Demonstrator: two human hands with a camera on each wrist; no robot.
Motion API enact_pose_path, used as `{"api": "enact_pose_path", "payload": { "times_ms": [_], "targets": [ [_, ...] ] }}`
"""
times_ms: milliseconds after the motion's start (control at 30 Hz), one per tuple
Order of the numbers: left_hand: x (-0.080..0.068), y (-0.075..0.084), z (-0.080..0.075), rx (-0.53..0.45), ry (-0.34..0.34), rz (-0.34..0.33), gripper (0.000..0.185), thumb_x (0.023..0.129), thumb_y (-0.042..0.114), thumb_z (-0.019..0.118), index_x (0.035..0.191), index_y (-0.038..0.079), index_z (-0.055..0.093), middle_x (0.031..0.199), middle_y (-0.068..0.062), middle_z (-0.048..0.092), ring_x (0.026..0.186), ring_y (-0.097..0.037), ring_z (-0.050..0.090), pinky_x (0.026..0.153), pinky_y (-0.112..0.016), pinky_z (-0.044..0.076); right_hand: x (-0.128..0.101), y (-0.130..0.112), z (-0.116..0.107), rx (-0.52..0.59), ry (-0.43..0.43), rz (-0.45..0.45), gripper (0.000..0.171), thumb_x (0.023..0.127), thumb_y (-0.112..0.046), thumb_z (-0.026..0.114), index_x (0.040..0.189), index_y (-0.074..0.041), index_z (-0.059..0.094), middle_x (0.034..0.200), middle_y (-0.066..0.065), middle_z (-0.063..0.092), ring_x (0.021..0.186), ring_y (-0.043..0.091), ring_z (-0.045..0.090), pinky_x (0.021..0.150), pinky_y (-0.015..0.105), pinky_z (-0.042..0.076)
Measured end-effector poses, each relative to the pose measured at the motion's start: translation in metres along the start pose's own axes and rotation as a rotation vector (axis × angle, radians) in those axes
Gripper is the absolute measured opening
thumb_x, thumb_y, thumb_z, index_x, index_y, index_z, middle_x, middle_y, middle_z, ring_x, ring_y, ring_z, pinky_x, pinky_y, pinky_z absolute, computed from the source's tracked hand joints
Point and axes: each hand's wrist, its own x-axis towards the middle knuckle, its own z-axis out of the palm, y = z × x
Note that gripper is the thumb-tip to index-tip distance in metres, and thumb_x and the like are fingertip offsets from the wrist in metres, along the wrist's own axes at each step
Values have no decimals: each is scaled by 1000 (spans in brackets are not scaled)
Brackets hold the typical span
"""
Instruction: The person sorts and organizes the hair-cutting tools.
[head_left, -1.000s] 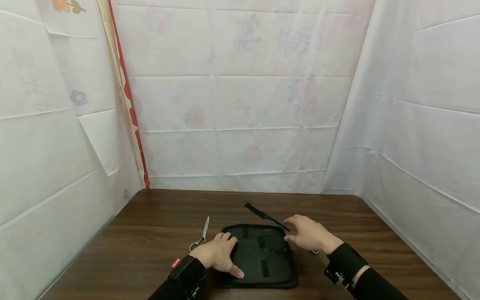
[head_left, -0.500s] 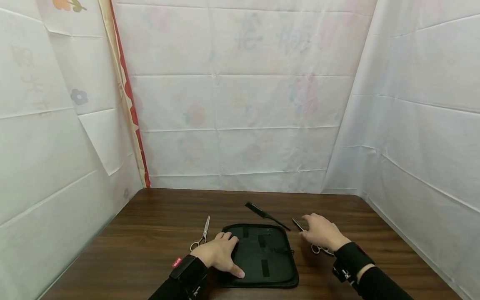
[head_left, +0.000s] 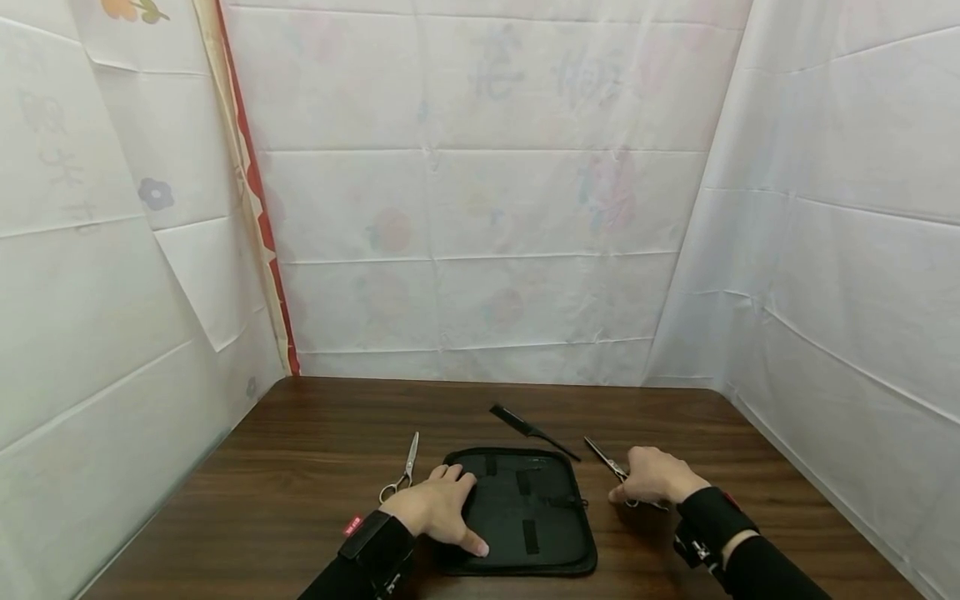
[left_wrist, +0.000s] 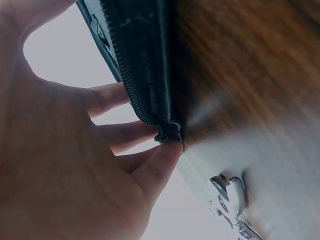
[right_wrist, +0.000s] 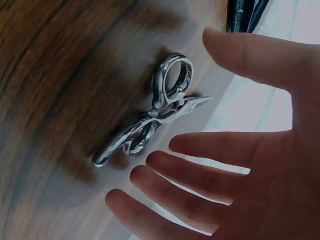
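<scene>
Silver metal is showing under the right hand (head_left: 660,477): the right scissors (right_wrist: 162,119) are lying on the table (head_left: 300,492), handles below the fingers, blades pointing away from the person. That hand is reaching with fingers nearly straight, thumb well apart, gripping nothing; whether a fingertip is touching the metal cannot be told. The left hand (head_left: 438,507) is resting spread across the left edge of the case (head_left: 498,517), fingers extended and not clenched.

The table is showing dark brown wood grain. White sheets (head_left: 480,308), creased and faintly printed, are hanging behind it and along both sides.

The case, black, is lying flat between the hands. A black comb (head_left: 517,423) is lying beyond it, tail end nearing the right scissors. The left scissors (head_left: 410,462) are lying just beside the left hand. In the head view, the right hand is partly covering the right scissors.
</scene>
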Motion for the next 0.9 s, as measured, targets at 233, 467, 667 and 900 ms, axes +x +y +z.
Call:
{"api": "enact_pose_path", "payload": {
  "times_ms": [233, 467, 667, 900],
  "targets": [
    [0, -1, -1, -12, -9, -4, 94, 76, 56, 84, 148, 8, 48, 156, -17, 39, 146, -41, 31, 109, -61, 37, 0, 3, 2, 0, -12, -21, 30, 83, -30, 85, 70, -10, 65, 69, 5, 58, 61, 19, 53, 59, 34, 41],
    [-2, 0, 0, -7, -8, 0, 94, 76, 56, 84, 148, 8, 48, 156, -18, 39, 145, -41, 32, 108, -61, 38, 0, 4, 2, -14, 25, -38, 26, 79, -14, 82, 79, -6, 57, 75, 6, 54, 65, 21, 49, 60, 36, 38],
    [-2, -1, 0, -6, -17, -2, 94, 77, 57, 83, 149, 9, 48, 157, -17, 38, 146, -40, 31, 109, -61, 37, -1, 3, 1, 2, 33, -34, 26, 77, -11, 82, 82, -6, 56, 75, 6, 55, 65, 21, 51, 60, 37, 41],
    [-1, -3, -1, -29, -40, -7, 92, 79, 57, 81, 151, 10, 46, 160, -17, 35, 148, -40, 28, 111, -61, 35, 0, 7, 1, 105, -18, -10, 20, 77, -7, 80, 79, -5, 60, 65, 5, 59, 50, 14, 46, 47, 26, 35]
  ]
}}
